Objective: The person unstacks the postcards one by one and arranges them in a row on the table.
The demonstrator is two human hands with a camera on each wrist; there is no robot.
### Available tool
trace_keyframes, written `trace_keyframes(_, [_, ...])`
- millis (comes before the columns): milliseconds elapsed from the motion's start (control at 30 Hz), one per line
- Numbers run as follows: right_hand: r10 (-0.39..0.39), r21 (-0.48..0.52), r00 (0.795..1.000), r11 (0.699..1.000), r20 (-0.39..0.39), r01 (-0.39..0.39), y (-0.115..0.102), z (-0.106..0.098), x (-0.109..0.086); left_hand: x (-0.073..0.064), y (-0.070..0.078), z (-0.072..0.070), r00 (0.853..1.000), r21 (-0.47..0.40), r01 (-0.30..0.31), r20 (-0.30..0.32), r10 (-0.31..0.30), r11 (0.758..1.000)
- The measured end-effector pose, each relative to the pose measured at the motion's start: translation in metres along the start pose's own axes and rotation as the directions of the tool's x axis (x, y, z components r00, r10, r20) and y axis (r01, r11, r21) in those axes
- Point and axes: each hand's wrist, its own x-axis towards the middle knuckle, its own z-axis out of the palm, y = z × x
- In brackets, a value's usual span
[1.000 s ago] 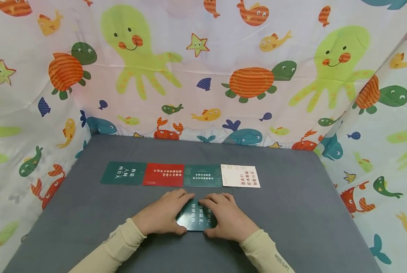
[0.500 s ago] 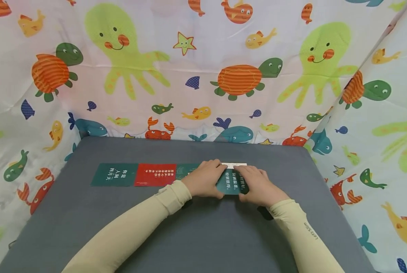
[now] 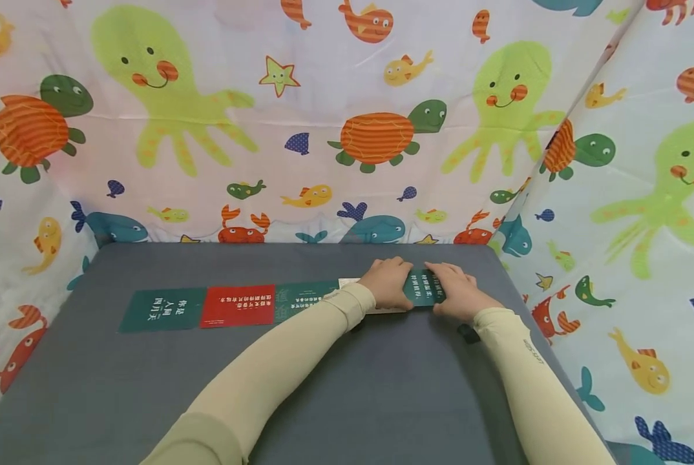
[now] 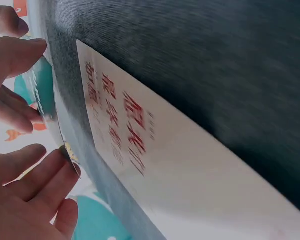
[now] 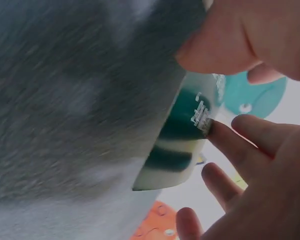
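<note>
A dark green card with white lettering spans the space between my two hands at the right end of the card row. My left hand holds its left side by the edges, thumb near me and fingers at the far side. My right hand grips the right side the same way. In the right wrist view, the green card shows glare and lies tilted near the grey cloth. A white card with red lettering lies flat beside it, partly covered by my left hand in the head view.
Left of the white card, a green card, a red card and another green card continue the row. They lie on a grey cloth-covered table. A sea-animal curtain stands behind and at the sides.
Both hands have carried the green card from near me in the middle, forward and over the white card, to the right of it. The head view has swung rightward.
</note>
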Motion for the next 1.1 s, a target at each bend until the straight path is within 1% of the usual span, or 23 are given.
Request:
trace_keyframes(133, [0.009, 0.006, 1.000, 1.000, 0.005, -0.009, 0.008, 0.004, 0.002, 0.010, 0.004, 0.004, 1.000, -0.003, 0.020, 0.018, -0.020, 1.000])
trace_keyframes(300, [0.006, 0.004, 1.000, 1.000, 0.013, -0.006, 0.017, 0.008, 0.004, 0.014, 0.008, 0.010, 0.998, 0.014, 0.037, 0.049, -0.037, 0.999])
trace_keyframes(500, [0.015, -0.025, 1.000, 1.000, 0.022, -0.014, 0.027, 0.010, 0.003, 0.012, 0.018, 0.016, 0.999, 0.043, 0.025, 0.043, -0.027, 0.999])
trace_keyframes(700, [0.001, -0.027, 0.999, 1.000, 0.035, 0.000, 0.026, 0.009, 0.010, 0.008, 0.018, 0.013, 0.997, 0.052, 0.064, 0.027, -0.066, 0.997])
trace_keyframes(833, [-0.004, -0.038, 0.999, 0.999, 0.033, 0.005, 0.023, 0.008, 0.012, 0.008, 0.015, 0.013, 0.997, 0.035, 0.071, 0.024, -0.072, 0.997])
trace_keyframes(967, [0.003, -0.040, 0.999, 0.999, 0.035, -0.002, 0.020, 0.008, 0.011, 0.010, 0.012, 0.017, 0.996, 0.000, 0.081, 0.026, -0.081, 0.997])
trace_keyframes(1033, [0.013, -0.033, 0.999, 0.999, 0.037, -0.011, 0.018, 0.008, 0.009, 0.008, 0.010, 0.018, 0.997, -0.027, 0.080, 0.017, -0.080, 0.996])
trace_keyframes(1100, [0.015, -0.031, 1.000, 0.999, 0.025, -0.015, 0.015, 0.007, 0.006, 0.003, 0.009, 0.016, 0.998, -0.068, 0.064, -0.011, -0.065, 0.996])
